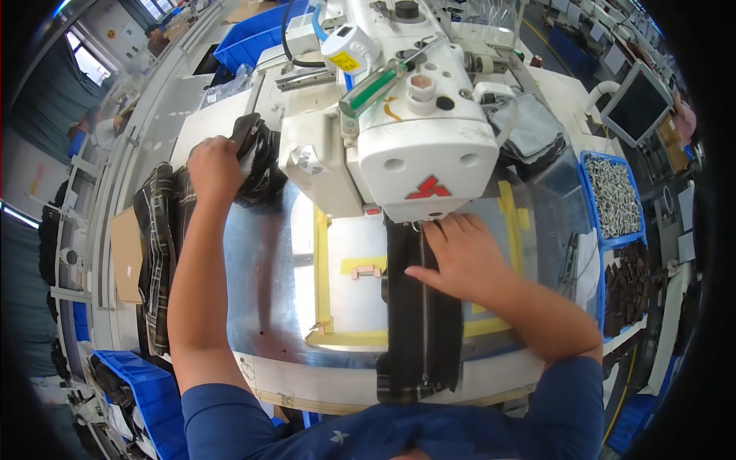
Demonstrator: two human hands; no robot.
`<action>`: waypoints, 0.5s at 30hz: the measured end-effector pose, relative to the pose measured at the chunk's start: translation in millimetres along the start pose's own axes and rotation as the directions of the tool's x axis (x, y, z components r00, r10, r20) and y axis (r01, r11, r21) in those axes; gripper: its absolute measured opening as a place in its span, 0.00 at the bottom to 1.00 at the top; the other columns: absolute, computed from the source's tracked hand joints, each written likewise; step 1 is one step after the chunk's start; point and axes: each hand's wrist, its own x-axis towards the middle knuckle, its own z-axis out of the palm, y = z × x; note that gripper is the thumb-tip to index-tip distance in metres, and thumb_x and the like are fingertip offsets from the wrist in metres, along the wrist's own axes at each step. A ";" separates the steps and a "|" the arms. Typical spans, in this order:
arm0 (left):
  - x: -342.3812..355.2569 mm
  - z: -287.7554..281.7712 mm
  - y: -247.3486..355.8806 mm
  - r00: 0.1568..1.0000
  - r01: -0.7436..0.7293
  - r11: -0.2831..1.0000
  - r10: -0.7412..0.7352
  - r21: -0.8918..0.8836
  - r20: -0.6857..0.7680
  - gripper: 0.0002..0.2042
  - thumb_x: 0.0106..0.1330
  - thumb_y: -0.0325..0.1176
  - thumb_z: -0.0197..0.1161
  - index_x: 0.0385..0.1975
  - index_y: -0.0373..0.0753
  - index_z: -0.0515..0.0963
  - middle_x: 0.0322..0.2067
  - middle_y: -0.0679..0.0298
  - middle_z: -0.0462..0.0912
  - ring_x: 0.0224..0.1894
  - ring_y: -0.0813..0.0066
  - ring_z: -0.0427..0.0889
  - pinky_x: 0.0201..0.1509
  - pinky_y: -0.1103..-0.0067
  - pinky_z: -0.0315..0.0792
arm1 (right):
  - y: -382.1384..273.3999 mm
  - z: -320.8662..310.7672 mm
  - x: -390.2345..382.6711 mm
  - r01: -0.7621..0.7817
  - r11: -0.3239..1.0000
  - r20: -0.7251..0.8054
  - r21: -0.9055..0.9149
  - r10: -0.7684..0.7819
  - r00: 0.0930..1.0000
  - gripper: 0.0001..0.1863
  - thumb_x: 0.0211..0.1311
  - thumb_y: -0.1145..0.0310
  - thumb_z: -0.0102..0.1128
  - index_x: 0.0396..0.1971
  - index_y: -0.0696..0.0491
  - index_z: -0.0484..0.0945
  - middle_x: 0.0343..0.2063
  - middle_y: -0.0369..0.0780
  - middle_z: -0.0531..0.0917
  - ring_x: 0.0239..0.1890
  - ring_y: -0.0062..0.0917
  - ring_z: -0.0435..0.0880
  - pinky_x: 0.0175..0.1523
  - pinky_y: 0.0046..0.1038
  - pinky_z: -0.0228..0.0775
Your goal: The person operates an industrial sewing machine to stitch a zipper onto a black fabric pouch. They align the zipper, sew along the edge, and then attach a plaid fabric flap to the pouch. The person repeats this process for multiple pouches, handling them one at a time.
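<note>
Black zippered fabric [406, 322] runs under the sewing machine [425, 153], seemingly steadied flat by the splayed right hand [464, 257]; left hand [215, 169], ten o'clock, by dark cloth [264, 157]: grip unclear.

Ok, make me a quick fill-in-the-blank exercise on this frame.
1. The left hand is at the dark bundle, while the ____ hand lies on the zippered strip.
2. The screwdriver on the white machine has a ____ handle.
3. Metal parts fill a ____ tray.

Missing words: right; green; blue.
</note>
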 end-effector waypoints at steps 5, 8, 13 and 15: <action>3.4 -27.2 8.0 0.993 0.074 0.991 -0.083 -0.111 -0.082 0.14 0.72 0.41 0.66 0.37 0.34 0.84 0.38 0.49 0.87 0.46 0.45 0.84 0.53 0.57 0.76 | 3.3 -1.6 -3.1 -0.015 1.000 -0.016 -0.012 0.015 1.000 0.38 0.61 0.40 0.71 0.52 0.62 0.79 0.50 0.52 0.83 0.53 0.43 0.83 0.60 0.40 0.72; 0.3 -10.1 -14.3 0.999 -0.017 0.997 0.019 -0.071 0.029 0.15 0.69 0.43 0.68 0.38 0.34 0.86 0.38 0.48 0.87 0.47 0.45 0.85 0.54 0.56 0.76 | 1.1 0.9 0.9 0.013 1.000 -0.022 0.018 -0.013 1.000 0.37 0.61 0.40 0.71 0.52 0.62 0.79 0.51 0.52 0.83 0.54 0.42 0.83 0.60 0.40 0.72; 5.6 1.5 -5.0 1.000 -0.010 0.999 0.011 0.049 -0.011 0.12 0.71 0.39 0.64 0.34 0.35 0.85 0.37 0.48 0.86 0.46 0.44 0.84 0.52 0.55 0.76 | 2.4 -2.5 2.7 -0.011 1.000 0.014 0.024 0.010 1.000 0.36 0.62 0.41 0.72 0.52 0.61 0.79 0.52 0.51 0.83 0.54 0.41 0.84 0.60 0.40 0.72; 7.8 -13.5 -5.4 0.981 0.037 0.996 -0.021 0.078 -0.193 0.11 0.75 0.37 0.60 0.36 0.36 0.83 0.38 0.48 0.86 0.46 0.44 0.84 0.51 0.55 0.76 | 3.5 -1.6 0.9 0.000 1.000 -0.014 0.016 0.000 1.000 0.34 0.63 0.42 0.71 0.51 0.60 0.80 0.51 0.50 0.83 0.54 0.40 0.84 0.61 0.39 0.72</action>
